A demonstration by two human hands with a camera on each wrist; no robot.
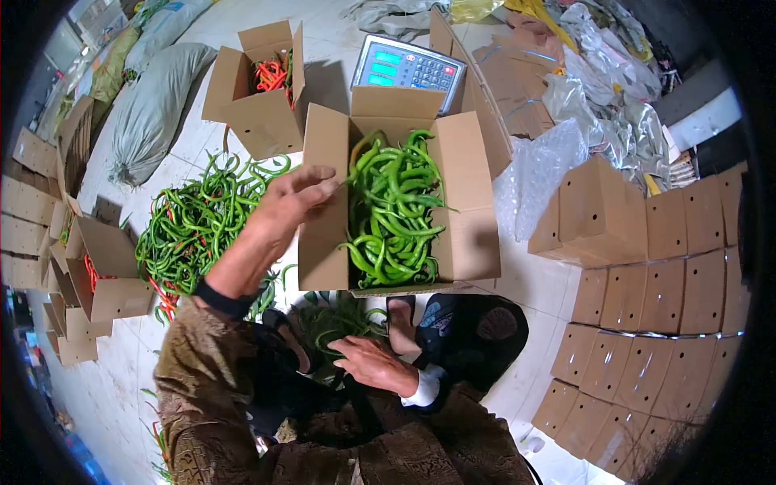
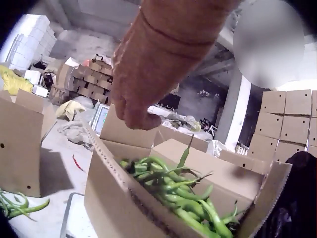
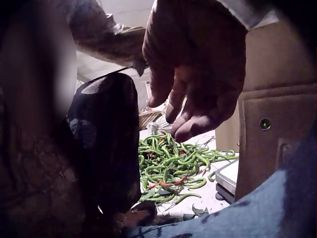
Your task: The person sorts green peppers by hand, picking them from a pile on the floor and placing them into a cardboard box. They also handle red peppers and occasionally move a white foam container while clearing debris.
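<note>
A cardboard box (image 1: 473, 174) of green peppers (image 1: 396, 210) stands in front of the body. My left hand (image 1: 295, 202) hangs over its left flap, fingers loosely bent toward the peppers; the left wrist view shows the same hand (image 2: 153, 79) above the box (image 2: 124, 198) with nothing visible in it. My right hand (image 1: 376, 365) is low between the legs, over dark green peppers (image 1: 323, 319) on the floor. In the right wrist view this hand (image 3: 195, 74) has loosely bent, spread fingers and holds nothing visible.
A digital scale (image 1: 412, 69) stands behind the box. A pepper pile (image 1: 202, 218) and a box with red peppers (image 1: 267, 125) are on the left, beside a sack (image 1: 158, 113). Stacked cartons (image 1: 638, 299) line the right side, near bubble wrap (image 1: 541, 174).
</note>
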